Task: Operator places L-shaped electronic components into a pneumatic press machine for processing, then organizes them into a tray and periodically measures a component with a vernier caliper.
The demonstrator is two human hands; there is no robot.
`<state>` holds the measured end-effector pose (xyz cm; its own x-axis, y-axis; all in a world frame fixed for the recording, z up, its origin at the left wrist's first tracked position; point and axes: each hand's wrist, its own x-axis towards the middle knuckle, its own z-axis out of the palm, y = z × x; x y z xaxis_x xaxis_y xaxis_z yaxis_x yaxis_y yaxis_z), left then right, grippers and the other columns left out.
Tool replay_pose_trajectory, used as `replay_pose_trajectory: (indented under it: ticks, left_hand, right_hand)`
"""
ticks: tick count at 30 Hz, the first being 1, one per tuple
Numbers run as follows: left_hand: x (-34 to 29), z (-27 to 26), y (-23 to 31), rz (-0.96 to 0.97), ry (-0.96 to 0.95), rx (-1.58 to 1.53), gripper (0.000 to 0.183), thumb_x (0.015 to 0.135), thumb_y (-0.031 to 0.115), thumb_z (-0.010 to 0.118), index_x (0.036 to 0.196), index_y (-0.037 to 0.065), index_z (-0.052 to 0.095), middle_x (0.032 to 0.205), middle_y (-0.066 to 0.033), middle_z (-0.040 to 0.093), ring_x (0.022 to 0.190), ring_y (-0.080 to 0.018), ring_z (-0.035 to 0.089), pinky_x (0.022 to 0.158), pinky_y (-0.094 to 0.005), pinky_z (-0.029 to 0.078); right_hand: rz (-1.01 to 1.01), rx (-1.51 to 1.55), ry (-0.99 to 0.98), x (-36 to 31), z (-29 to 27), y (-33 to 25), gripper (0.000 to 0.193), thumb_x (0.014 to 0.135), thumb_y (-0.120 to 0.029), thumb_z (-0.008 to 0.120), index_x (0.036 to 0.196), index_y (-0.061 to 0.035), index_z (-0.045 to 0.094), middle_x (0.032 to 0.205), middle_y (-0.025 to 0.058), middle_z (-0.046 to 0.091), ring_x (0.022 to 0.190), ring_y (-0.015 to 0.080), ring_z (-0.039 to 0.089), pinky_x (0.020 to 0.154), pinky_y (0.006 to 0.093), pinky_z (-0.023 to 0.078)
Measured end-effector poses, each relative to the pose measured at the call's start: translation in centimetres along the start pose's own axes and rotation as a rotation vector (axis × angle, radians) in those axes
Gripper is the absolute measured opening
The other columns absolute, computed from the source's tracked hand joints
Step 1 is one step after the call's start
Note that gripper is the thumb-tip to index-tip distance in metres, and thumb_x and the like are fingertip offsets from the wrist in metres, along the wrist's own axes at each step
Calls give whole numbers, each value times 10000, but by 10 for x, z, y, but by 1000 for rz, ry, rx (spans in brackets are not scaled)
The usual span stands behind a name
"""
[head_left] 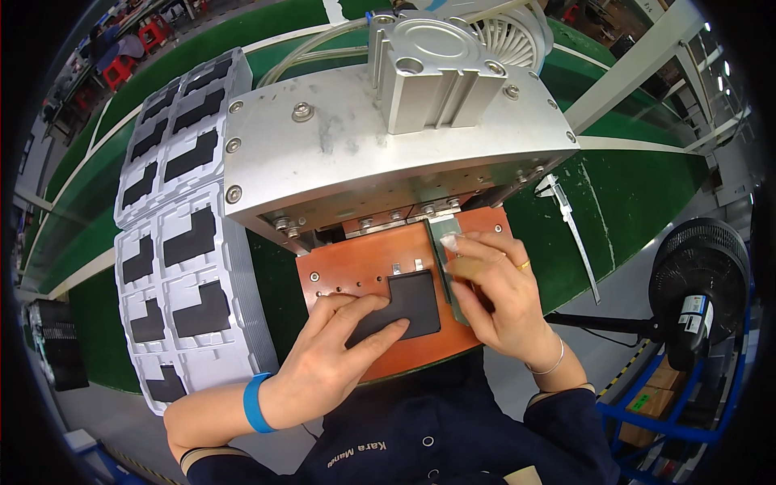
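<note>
A black L-shaped pouch battery cell (416, 303) lies flat on the orange plate (323, 279) of a press, two small metal tabs at its far edge. My left hand (327, 347) holds it down from the left, thumb on its face and index finger at its inner corner. Right of the cell, a narrow green bar (446, 271) runs from near to far along the plate. Over this bar my right hand (501, 291) is closed, its fingertips pinching a small white scrap (449, 241) whose kind I cannot make out.
The metal press (347, 162) with its cylinder (444, 73) overhangs the plate's far side. At left stand stacked white trays (218, 339) with more black cells. A caliper (570, 222) lies on the green table (647, 182) at right, near a black fan (695, 283).
</note>
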<state>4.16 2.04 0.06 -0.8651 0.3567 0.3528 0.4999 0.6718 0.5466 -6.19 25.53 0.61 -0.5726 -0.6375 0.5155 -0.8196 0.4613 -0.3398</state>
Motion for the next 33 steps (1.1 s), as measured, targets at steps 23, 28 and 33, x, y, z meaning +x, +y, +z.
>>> replay_pose_trajectory:
  ticks: [23, 28, 33]
  left_hand:
    - [5, -25, 17, -225, -93, -75, 481, 703, 18, 837, 1123, 29, 602, 1132, -145, 585, 1061, -372, 564, 891, -435, 495]
    - [0, -30, 18, -295, -104, -134, 502, 724, -8, 824, 1139, 30, 542, 1115, -150, 583, 1051, -371, 594, 869, -413, 508]
    - [-4, -27, 17, -387, -70, -308, 473, 769, 10, 795, 1173, 56, 553, 1030, -138, 662, 942, -353, 657, 839, -403, 495]
  right_hand:
    - [22, 28, -7, 1, -2, -3, 348, 750, -134, 822, 1066, -69, 693, 1148, 122, 624, 1019, 309, 582, 859, 393, 484]
    - [102, 188, -9, 2, -3, -9, 214, 769, -123, 820, 964, -62, 758, 905, 46, 682, 793, 221, 564, 730, 332, 451]
    - [152, 283, -42, 6, -7, -21, 122, 801, -110, 795, 908, -51, 786, 789, 27, 691, 708, 192, 531, 682, 323, 426]
